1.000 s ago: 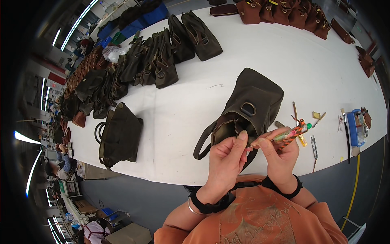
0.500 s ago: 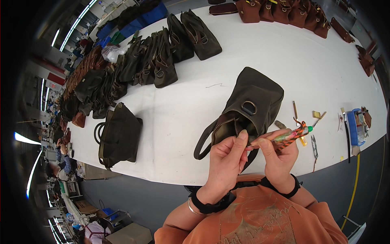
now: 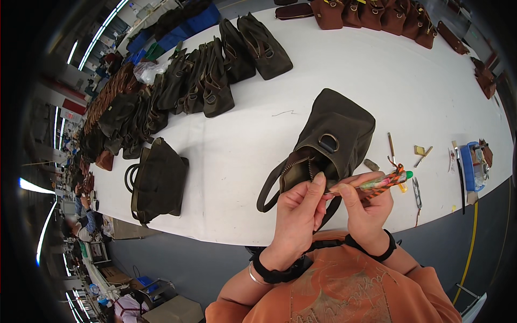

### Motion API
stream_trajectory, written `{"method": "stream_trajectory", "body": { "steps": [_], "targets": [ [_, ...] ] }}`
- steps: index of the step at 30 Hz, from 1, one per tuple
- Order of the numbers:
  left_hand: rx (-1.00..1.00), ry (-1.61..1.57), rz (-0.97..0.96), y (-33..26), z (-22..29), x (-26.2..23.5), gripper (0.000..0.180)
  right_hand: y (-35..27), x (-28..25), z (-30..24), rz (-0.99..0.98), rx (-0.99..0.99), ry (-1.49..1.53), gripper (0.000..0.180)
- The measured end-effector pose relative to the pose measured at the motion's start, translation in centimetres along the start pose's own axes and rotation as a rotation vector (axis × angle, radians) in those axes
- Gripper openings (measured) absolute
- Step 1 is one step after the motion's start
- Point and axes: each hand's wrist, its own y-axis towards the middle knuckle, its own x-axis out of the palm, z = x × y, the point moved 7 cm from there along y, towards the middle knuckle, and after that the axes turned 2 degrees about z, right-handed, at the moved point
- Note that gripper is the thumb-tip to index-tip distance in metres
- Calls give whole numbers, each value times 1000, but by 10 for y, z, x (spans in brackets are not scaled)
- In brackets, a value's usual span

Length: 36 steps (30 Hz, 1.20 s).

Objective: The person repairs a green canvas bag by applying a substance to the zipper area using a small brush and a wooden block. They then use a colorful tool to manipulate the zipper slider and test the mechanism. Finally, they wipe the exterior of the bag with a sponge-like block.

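Note:
A dark olive-brown leather handbag [image 3: 342,121] lies on its side on the white table, its mouth toward me. A metal D-ring [image 3: 328,142] sits on its side, and the zipper [image 3: 310,168] is open. My left hand [image 3: 301,207] is closed in a pinch at the zipper's near end; the fingers cover the exact spot. My right hand [image 3: 371,207] is closed round a thin-pointed hand tool [image 3: 379,184] with a green-ended handle wrapped in orange-and-black striped cord. Its tip points left, to the pinched fingers.
Another dark handbag [image 3: 161,180] stands at the left. Rows of dark bags [image 3: 210,81] and brown bags [image 3: 371,13] line the far side. To the right lie a small pair of snips [image 3: 417,194], a brush [image 3: 458,153] and a blue tray [image 3: 472,169] of supplies.
The right hand and its tool have shifted very slightly left. The left hand keeps its pinch, and the handbag lies almost as before.

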Motion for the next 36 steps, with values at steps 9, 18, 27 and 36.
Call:
{"method": "stream_trajectory", "body": {
  "steps": [9, 18, 27, 36],
  "targets": [
    [-18, -14, 2, -1, -1, 1, 36, 0, 0, -1, 18, -56, -54, 10],
    [-10, -18, -12, 0, -4, -2, 36, -1, -2, 1, 10, -99, -180, 6],
    [-4, 9, -11, 1, -4, -2, 39, -3, 2, -5, -80, -263, -214, 16],
    [-21, -3, 2, -1, -2, 0, 36, 0, -4, 4, -19, 45, 68, 15]
  ]
}}
